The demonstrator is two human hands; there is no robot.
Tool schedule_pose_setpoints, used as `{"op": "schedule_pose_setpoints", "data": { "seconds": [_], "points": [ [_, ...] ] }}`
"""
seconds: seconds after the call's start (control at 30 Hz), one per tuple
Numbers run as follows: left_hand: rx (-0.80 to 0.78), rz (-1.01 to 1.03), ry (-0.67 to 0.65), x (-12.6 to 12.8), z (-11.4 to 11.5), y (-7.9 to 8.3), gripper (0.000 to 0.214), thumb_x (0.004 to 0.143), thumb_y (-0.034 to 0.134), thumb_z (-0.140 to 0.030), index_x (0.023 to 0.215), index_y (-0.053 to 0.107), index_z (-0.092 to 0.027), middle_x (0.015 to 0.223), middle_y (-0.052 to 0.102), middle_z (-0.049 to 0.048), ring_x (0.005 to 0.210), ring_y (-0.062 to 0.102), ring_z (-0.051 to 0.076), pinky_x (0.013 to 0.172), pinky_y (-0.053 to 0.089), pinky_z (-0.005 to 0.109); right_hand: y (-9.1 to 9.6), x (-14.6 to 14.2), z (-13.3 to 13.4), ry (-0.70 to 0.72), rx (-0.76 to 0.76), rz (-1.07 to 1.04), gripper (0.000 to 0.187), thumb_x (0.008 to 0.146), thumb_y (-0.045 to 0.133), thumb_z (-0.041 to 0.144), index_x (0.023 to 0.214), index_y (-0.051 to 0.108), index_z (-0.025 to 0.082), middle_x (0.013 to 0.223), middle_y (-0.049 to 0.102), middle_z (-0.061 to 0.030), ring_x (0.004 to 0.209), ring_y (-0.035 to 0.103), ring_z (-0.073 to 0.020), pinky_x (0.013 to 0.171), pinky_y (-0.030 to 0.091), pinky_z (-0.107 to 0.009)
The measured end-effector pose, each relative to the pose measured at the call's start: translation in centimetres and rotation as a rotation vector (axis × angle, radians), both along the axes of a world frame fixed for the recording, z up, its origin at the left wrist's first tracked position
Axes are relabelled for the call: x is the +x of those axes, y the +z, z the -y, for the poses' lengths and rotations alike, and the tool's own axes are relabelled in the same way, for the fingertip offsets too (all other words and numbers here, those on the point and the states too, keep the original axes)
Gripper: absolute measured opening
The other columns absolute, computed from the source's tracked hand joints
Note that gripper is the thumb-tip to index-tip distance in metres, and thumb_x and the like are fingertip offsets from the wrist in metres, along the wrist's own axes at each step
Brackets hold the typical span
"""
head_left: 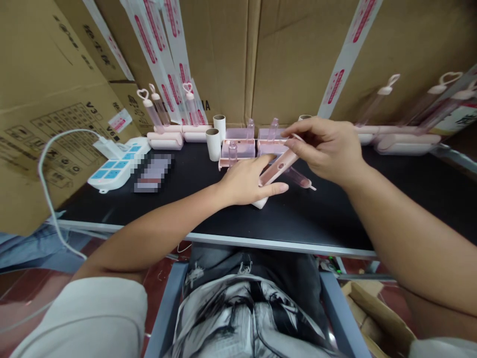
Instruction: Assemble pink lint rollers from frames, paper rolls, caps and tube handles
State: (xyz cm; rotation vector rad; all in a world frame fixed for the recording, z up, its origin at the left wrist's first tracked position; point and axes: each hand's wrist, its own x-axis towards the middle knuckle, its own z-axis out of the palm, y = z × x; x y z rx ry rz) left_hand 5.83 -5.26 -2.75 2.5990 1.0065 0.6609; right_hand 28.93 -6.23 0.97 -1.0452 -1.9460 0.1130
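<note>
A long pink plastic case (276,170) with a round hole in its face slants up from left to right between my hands. My left hand (240,183) grips its lower end, thumb on the near side and fingers on the far side. At the upper end, my right hand (328,151) pinches the case between thumb and fingers. A white end piece (260,203) shows below my left palm. Just behind the case, a clear pink tube (299,177) with a thin pale tip lies on the black table (316,219).
Pink open housings (238,147) with clear uprights stand behind my hands, beside white cardboard tubes (213,144). Pink bases with heart-topped tubes (191,107) line both sides. A power strip (119,166) and a blurred-out flat object (153,173) lie left. Cardboard boxes (216,54) wall the back.
</note>
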Motion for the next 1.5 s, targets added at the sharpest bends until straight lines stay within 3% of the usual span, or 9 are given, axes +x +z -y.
{"op": "schedule_pose_setpoints", "data": {
  "seconds": [0.17, 0.3, 0.4, 0.57, 0.7, 0.87, 1.03, 1.23, 1.5],
  "points": [
    [-0.197, 0.195, -0.133, 0.0, -0.4, 0.4, 0.058, 0.097, 0.064, -0.064, 0.130, 0.066, -0.016, 0.112, 0.077, 0.0109, 0.102, 0.074, 0.028, 0.093, 0.057, 0.044, 0.1, -0.6, 0.8, 0.013, 0.046, -0.008, 0.025, 0.101, 0.065, 0.049, 0.112, 0.080, 0.033, 0.109, 0.079, -0.0109, 0.098, 0.072, -0.0353, 0.090, 0.056, -0.055],
    [-0.681, 0.391, -0.344, 0.0, -0.7, 0.9, 0.058, 0.094, 0.071, -0.065, 0.126, 0.062, -0.017, 0.102, 0.076, 0.0092, 0.087, 0.076, 0.021, 0.079, 0.061, 0.036, 0.1, -1.4, 1.5, 0.094, 0.062, -0.027, 0.032, 0.102, 0.061, 0.056, 0.118, 0.078, 0.034, 0.120, 0.078, -0.0130, 0.115, 0.071, -0.0406, 0.094, 0.057, -0.060],
    [-0.942, 0.469, -0.388, 0.0, -0.6, 1.3, 0.059, 0.090, 0.076, -0.067, 0.124, 0.060, -0.021, 0.098, 0.076, 0.0068, 0.084, 0.079, 0.021, 0.078, 0.064, 0.036, -0.2, -1.6, 1.9, 0.106, -0.008, -0.064, 0.049, 0.098, 0.064, 0.068, 0.134, 0.071, 0.035, 0.134, 0.072, -0.0150, 0.128, 0.067, -0.0439, 0.087, 0.060, -0.056],
    [-0.855, 0.676, -0.292, -0.2, -1.2, 1.2, 0.061, 0.086, 0.079, -0.070, 0.122, 0.060, -0.025, 0.087, 0.071, -0.0013, 0.077, 0.076, 0.016, 0.077, 0.064, 0.035, -0.2, -0.6, 1.5, 0.100, -0.059, -0.020, 0.074, 0.088, 0.065, 0.083, 0.149, 0.057, 0.042, 0.149, 0.065, -0.0123, 0.133, 0.064, -0.0415, 0.087, 0.061, -0.052],
    [-0.778, 0.740, -0.268, -0.9, -2.0, 1.0, 0.067, 0.084, 0.078, -0.076, 0.124, 0.057, -0.027, 0.086, 0.071, -0.0022, 0.071, 0.074, 0.015, 0.072, 0.063, 0.034, 0.4, 0.2, 0.1, 0.199, -0.029, 0.233, 0.063, 0.096, 0.060, 0.077, 0.139, 0.066, 0.032, 0.132, 0.075, -0.0132, 0.114, 0.071, -0.0378, 0.093, 0.055, -0.051],
    [-0.760, 0.729, -0.323, -1.4, -1.9, 1.1, 0.067, 0.081, 0.080, -0.076, 0.121, 0.059, -0.026, 0.080, 0.070, -0.0029, 0.063, 0.070, 0.014, 0.063, 0.059, 0.031, 0.4, 0.2, -0.2, 0.157, -0.028, 0.386, 0.050, 0.103, 0.053, 0.068, 0.114, 0.075, 0.024, 0.093, 0.078, -0.0108, 0.081, 0.070, -0.0297, 0.073, 0.047, -0.040],
    [-0.795, 0.916, -0.343, -0.3, -1.3, 0.3, 0.061, 0.082, 0.085, -0.069, 0.113, 0.062, -0.022, 0.073, 0.068, -0.0056, 0.055, 0.063, 0.009, 0.055, 0.052, 0.024, 0.3, 0.2, 0.2, 0.115, 0.022, 0.421, 0.047, 0.106, 0.051, 0.061, 0.116, 0.076, 0.022, 0.089, 0.078, -0.0106, 0.077, 0.068, -0.0286, 0.070, 0.045, -0.038],
    [-0.828, 1.072, -0.324, 0.7, -0.7, -0.8, 0.056, 0.083, 0.086, -0.063, 0.113, 0.065, -0.021, 0.070, 0.068, -0.0059, 0.053, 0.063, 0.009, 0.055, 0.053, 0.024, 1.0, 0.1, 0.7, 0.068, -0.013, 0.488, 0.043, 0.105, 0.053, 0.051, 0.123, 0.077, 0.020, 0.091, 0.079, -0.0117, 0.078, 0.070, -0.0321, 0.071, 0.045, -0.040],
    [-1.002, 0.950, -0.518, -0.2, -0.3, -0.4, 0.048, 0.083, 0.089, -0.055, 0.106, 0.063, -0.022, 0.068, 0.068, -0.0043, 0.052, 0.060, 0.011, 0.055, 0.050, 0.027, 1.5, 1.6, 0.1, 0.207, -0.052, 0.452, 0.061, 0.100, 0.048, 0.078, 0.110, 0.080, 0.028, 0.091, 0.078, -0.0096, 0.078, 0.071, -0.0290, 0.073, 0.046, -0.039]
  ]
}}
